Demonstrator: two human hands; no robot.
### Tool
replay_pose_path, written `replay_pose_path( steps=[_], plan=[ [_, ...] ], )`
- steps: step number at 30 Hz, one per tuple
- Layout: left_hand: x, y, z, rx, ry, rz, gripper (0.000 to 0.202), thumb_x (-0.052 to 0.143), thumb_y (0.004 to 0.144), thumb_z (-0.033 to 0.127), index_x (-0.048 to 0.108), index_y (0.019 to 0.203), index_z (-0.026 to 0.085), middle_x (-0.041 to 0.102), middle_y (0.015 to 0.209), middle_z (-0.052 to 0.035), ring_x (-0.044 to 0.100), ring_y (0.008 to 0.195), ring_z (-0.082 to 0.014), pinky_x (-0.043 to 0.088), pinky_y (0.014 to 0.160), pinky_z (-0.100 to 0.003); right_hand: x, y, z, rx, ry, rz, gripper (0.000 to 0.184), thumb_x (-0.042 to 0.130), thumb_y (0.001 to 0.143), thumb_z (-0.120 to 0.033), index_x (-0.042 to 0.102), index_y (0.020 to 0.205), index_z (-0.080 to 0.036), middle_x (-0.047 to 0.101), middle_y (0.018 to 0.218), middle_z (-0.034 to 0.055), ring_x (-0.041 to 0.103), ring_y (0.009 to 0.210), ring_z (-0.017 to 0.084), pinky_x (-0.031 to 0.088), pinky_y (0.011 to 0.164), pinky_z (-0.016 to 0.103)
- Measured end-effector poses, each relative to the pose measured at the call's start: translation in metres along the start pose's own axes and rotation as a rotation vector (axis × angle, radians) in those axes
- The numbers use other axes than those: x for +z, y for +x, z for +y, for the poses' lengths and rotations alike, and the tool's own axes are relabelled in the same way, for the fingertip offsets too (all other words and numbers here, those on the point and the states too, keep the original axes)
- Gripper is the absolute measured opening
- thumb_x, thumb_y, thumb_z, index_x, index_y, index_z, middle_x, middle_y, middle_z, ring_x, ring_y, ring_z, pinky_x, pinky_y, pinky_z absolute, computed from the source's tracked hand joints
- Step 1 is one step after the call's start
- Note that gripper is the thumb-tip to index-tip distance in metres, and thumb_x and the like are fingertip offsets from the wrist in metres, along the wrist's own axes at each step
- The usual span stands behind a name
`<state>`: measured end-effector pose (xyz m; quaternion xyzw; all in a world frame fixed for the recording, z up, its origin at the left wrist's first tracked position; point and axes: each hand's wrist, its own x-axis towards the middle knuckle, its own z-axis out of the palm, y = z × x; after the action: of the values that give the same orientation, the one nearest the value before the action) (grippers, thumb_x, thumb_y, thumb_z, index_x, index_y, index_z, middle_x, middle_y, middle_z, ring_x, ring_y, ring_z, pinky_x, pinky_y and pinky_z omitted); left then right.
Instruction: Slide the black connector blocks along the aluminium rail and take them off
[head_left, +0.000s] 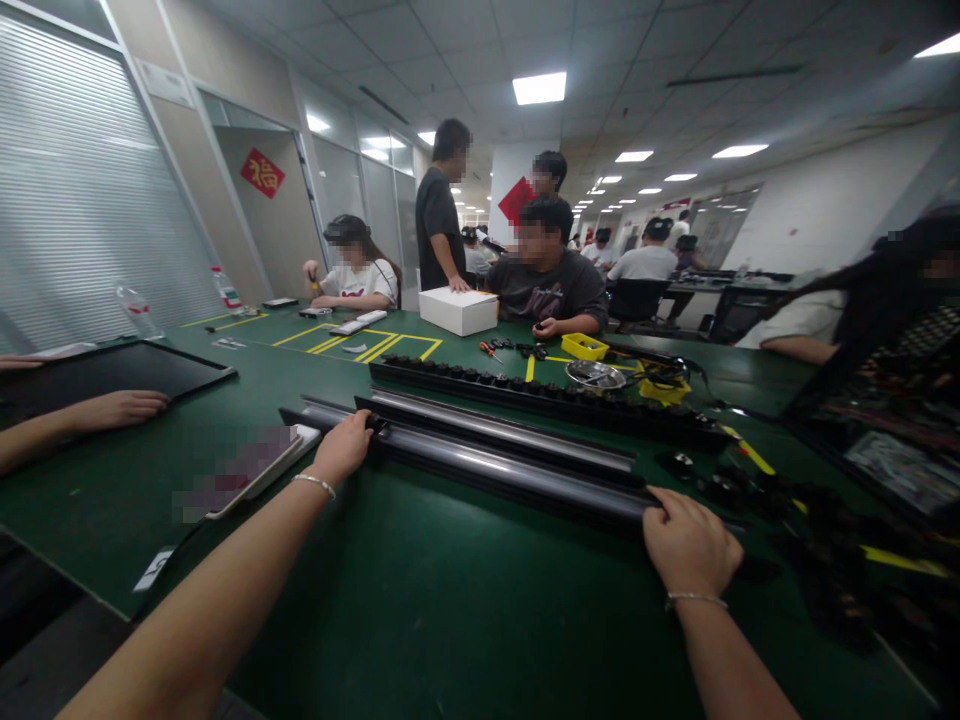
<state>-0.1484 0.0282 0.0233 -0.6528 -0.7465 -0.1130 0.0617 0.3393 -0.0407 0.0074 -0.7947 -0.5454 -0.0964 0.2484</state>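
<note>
A long dark metal rail (517,472) lies across the green table (420,600) in front of me. My left hand (343,447) is closed around its left end. My right hand (686,540) is closed on its right end. Just behind this rail lies a second dark rail (510,428), and further back a long black strip (525,393) carrying a row of round black knobs. Both my wrists wear thin bracelets.
A phone (255,468) lies left of my left hand. Another person's arms (82,415) rest by a black panel (112,368) at the left. A white box (458,309), yellow trays (585,346), a metal bowl (595,375) and seated people are beyond. Dark parts clutter the right side.
</note>
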Motion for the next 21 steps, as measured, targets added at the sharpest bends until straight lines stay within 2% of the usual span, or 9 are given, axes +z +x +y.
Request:
replay_pose_path(
  steps=[9, 21],
  plan=[
    [-0.002, -0.0021, 0.0015, -0.012, 0.008, 0.016, 0.039, 0.039, 0.087, 0.026, 0.041, 0.124, 0.013, 0.058, 0.117, -0.0142, 0.056, 0.108, -0.0249, 0.043, 0.088, -0.034, 0.001, -0.0024, -0.0011, -0.021, 0.01, 0.061, 0.038, 0.037, 0.079, -0.024, 0.065, 0.104, -0.025, 0.064, 0.111, 0.0027, 0.052, 0.104, 0.022, 0.031, 0.087, 0.038],
    [-0.0037, -0.0057, 0.0088, -0.025, -0.02, 0.018, 0.04, 0.037, 0.086, 0.022, 0.043, 0.125, 0.013, 0.057, 0.119, -0.0133, 0.054, 0.111, -0.0223, 0.04, 0.093, -0.032, -0.0005, -0.0019, -0.0018, -0.004, 0.006, 0.023, 0.039, 0.036, 0.079, -0.026, 0.065, 0.105, -0.024, 0.063, 0.114, 0.0039, 0.051, 0.106, 0.024, 0.032, 0.087, 0.041]
  ],
)
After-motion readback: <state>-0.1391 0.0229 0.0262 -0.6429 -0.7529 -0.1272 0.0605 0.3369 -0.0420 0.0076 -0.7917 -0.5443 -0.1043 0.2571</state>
